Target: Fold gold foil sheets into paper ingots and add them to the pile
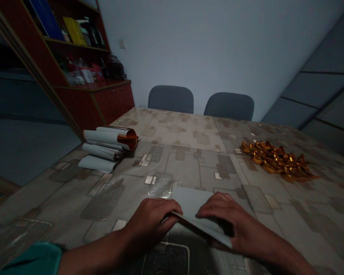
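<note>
A sheet of pale paper point(192, 196) is in front of me near the table's front, its near part bent up into a fold. My left hand point(156, 215) pinches the left end of the raised edge between thumb and fingers. The right end is in my right hand point(232, 217), its fingers curled over the upper face and its thumb hidden underneath. The underside of the sheet is mostly in shadow.
On the table point(172, 152) at the left lies a stack of curled sheets point(101, 137), pale outside and shiny orange-gold inside. Folded gold foil pieces point(275, 158) are grouped at the right. Two grey chairs point(171, 98) stand at the far edge, beside a red-brown cabinet point(111, 101).
</note>
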Tool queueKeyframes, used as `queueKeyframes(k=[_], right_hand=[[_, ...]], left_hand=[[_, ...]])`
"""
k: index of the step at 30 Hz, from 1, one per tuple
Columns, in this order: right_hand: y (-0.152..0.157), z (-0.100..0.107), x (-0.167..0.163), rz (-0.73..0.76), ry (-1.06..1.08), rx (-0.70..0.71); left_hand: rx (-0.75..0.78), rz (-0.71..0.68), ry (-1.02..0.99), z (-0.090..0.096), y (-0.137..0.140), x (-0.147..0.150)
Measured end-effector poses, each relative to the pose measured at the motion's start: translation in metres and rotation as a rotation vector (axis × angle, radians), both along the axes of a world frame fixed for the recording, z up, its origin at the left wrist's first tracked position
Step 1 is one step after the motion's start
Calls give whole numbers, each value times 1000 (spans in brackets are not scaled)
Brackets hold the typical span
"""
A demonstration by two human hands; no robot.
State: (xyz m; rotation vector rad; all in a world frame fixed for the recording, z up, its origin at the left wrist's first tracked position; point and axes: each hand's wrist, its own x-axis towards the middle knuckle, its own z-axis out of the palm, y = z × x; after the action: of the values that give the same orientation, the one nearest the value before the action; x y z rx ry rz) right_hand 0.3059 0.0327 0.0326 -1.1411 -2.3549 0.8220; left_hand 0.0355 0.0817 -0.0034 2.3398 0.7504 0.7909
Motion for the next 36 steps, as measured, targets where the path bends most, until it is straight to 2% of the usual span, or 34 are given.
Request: queueKeyframes(k=[4,6,9,13,15,18,23,26,32,36], right_hand=[[2,1,1,17,-70,130],[5,0,2,28,-84,201],[6,2,3,44,-116,310],[0,3,-3,21,-215,401],[-4,1,-7,4,-264,392],[-9,1,-15,28,-313,307],[-11,8,-17,28,-299,115],[-10,12,-10,-13,-261,54],[-5,11,10,-54,-73,-52],[3,2,16,-174,-5,-73]], left_hand=[[-163,-127,-122,-2,9,-4],[-155,-192,-135,-1,13,-5],[56,-256,-91,3,19,-6],[463,-98,32,13,19,-5],[577,-29,122,16,14,-2],[661,-36,182,15,5,3],[645,-34,235,6,1,4],[604,-38,228,2,6,0],[317,-9,212,2,4,-4],[129,51,207,7,1,-1]])
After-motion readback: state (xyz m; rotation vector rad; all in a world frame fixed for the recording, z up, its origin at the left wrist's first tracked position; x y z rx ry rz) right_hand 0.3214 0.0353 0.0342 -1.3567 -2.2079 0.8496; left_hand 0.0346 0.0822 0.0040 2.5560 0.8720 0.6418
